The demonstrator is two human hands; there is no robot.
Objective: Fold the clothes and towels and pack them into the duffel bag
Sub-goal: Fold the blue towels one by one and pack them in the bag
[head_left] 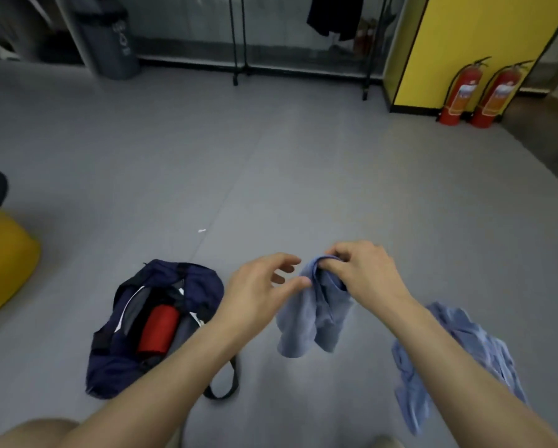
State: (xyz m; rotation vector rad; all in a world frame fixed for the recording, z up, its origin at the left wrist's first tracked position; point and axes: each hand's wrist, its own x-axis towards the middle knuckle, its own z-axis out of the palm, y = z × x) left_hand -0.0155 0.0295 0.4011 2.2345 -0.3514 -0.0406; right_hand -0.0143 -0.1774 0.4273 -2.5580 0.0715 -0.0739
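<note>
Right hand: my right hand [364, 273], centre-right of the frame, has its fingers [335, 255] curled and clamped on the bunched top of a small pale blue cloth [310, 318].
Left hand: my left hand [258, 289] is just left of that cloth, fingers [284, 261] apart and loosely bent, holding nothing. The thumb tip is at the cloth's edge, but I cannot tell if it touches.
Cloth: it hangs from 1 gathered point above the grey floor [303, 189], unfolded and creased.
Second piece: a crumpled blue striped fabric [484, 350] shows at lower right behind my right forearm. It is blurred, and I cannot tell whether it lies on the floor.
Risk 1: gripped in a bunch, the cloth would likely fold crooked unless my left hand finds a corner.
Risk 2: a pinch this small could slip and drop the cloth.
Risk 3: the bag's soft walls slump, so its mouth may close over what I push in.
Bag: the navy blue fabric duffel bag [203, 289] lies open at lower left of centre, its black strap [235, 379] looping out on the floor.
Contents: a red rolled piece [158, 328] beside grey fabric [135, 305].
</note>
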